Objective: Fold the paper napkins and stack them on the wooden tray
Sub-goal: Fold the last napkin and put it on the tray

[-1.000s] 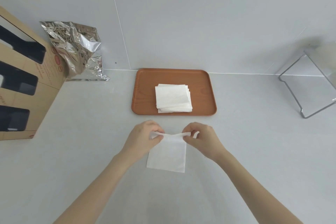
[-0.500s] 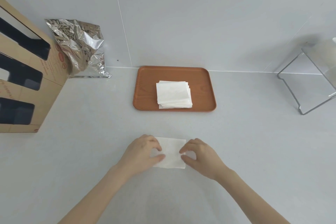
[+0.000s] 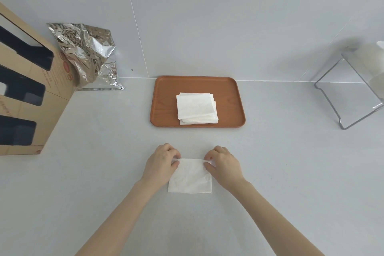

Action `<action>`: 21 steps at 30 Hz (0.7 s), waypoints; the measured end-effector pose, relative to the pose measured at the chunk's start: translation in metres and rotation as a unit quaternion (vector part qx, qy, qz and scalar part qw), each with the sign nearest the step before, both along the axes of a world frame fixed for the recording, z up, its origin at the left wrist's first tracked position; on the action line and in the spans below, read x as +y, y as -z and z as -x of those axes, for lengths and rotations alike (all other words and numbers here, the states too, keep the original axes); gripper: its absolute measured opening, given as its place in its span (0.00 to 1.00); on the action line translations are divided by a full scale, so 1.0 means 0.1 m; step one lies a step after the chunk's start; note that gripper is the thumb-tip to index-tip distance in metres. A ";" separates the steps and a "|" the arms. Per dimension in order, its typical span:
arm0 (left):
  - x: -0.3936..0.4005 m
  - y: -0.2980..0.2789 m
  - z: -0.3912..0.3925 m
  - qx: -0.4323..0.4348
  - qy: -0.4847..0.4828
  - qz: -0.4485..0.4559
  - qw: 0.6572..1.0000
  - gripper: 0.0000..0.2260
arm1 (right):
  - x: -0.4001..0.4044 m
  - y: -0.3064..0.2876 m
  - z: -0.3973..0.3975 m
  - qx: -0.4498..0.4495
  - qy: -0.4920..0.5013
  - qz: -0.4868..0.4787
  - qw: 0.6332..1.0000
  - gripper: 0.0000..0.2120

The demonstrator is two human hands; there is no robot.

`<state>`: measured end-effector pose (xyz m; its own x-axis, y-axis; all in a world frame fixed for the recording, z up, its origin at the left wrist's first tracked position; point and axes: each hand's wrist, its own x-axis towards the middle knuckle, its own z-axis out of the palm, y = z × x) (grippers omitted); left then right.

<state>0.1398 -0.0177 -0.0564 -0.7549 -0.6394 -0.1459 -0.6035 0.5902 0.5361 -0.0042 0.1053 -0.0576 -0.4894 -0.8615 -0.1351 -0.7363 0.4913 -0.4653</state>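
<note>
White napkin [image 3: 190,175] lies flat on the grey counter [image 3: 280,172], near edge toward the person, well short of the tray [image 3: 164,106]. Left hand [image 3: 162,163] sits at the napkin's far-left corner, fingers curled, thumb and fingertips pinched on the paper edge. Right hand [image 3: 223,163] mirrors it at the far-right corner, thumb on top of the napkin, fingers closed on the edge. Both forearms come in from the bottom of the view.

Wooden tray sits against the back wall, centre. Stack of folded napkins [image 3: 196,108] on it, slightly right of the tray's middle, edges fanned a bit, not squared up. Stack stays inside the rim.

Left side: cardboard box [image 3: 31,100] with dark cut-outs, crumpled foil bag [image 3: 87,54] just behind it, leaning on the wall. Right side: clear plastic stand [image 3: 349,97], well apart from the tray.
</note>
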 end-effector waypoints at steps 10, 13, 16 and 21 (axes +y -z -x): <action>-0.23 -0.33 0.20 0.087 -0.029 -0.098 0.991 0.04 | -0.08 -0.32 0.28 -0.187 0.051 0.088 0.977 0.03; -0.42 -0.53 0.35 0.139 -0.046 -0.142 0.979 0.05 | -0.22 -0.54 0.46 -0.211 0.058 0.134 0.967 0.06; -0.64 -0.69 0.52 0.204 -0.069 -0.195 0.957 0.06 | -0.43 -0.70 0.69 -0.211 0.069 0.167 0.961 0.05; -1.03 -0.77 0.82 0.243 -0.094 -0.191 0.946 0.06 | -0.88 -0.81 1.02 -0.266 0.101 0.200 0.938 0.03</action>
<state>0.0580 -0.1208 0.0205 -0.6697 -0.7404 -0.0573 -0.3055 0.2044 0.9300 -0.1063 0.0174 0.0238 -0.6037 -0.7919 -0.0917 -0.2588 0.3034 -0.9170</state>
